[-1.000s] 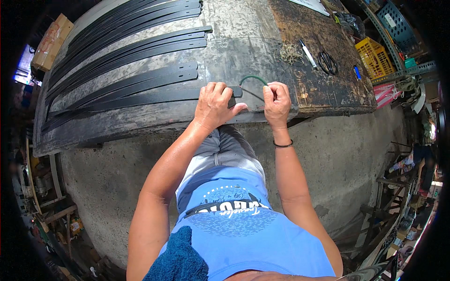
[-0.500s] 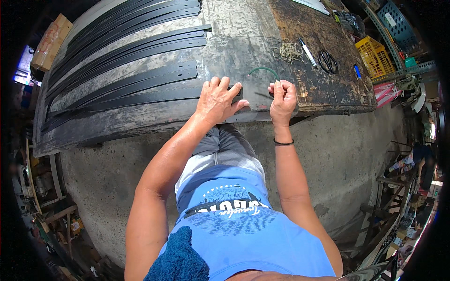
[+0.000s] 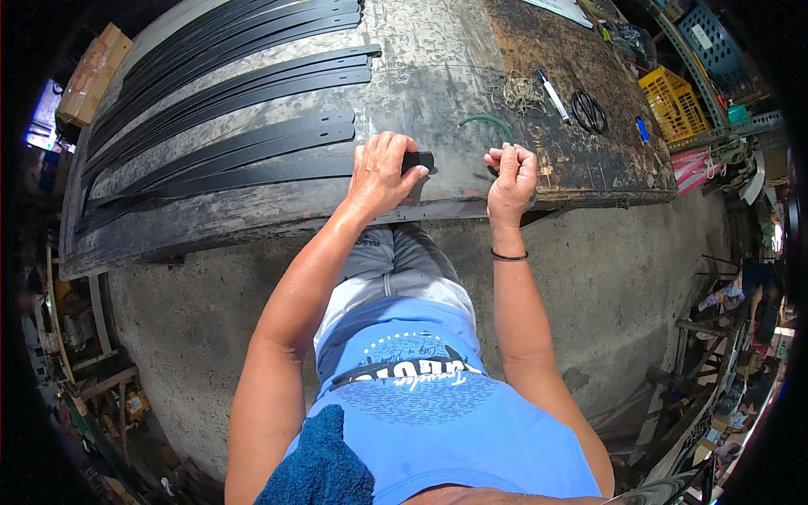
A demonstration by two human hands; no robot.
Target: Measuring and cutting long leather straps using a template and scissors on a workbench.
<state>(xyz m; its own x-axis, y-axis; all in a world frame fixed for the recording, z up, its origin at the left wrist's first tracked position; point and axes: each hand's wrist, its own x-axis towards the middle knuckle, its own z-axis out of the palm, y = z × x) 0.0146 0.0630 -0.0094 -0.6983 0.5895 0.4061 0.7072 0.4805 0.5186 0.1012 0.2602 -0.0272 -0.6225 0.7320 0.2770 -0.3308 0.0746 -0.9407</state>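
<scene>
My left hand is closed over a black strap near its right end, by the table's front edge. The dark tip of that strap sticks out past my thumb. To the right, my right hand pinches a thin green cord, which arcs up and to the left from the fingertips. What else may lie within the right fingers is hidden. More black straps with small slots near their ends lie in bunches across the left half of the table.
Beyond my right hand, a tangle of pale thread, a white marker pen, black-handled scissors and a blue pen lie on the worn table. A yellow crate stands at the right, a cardboard box at far left.
My left hand has shifted slightly left and its thumb has drawn in, uncovering the strap's tip. My right hand and the green cord have moved a little to the right.
</scene>
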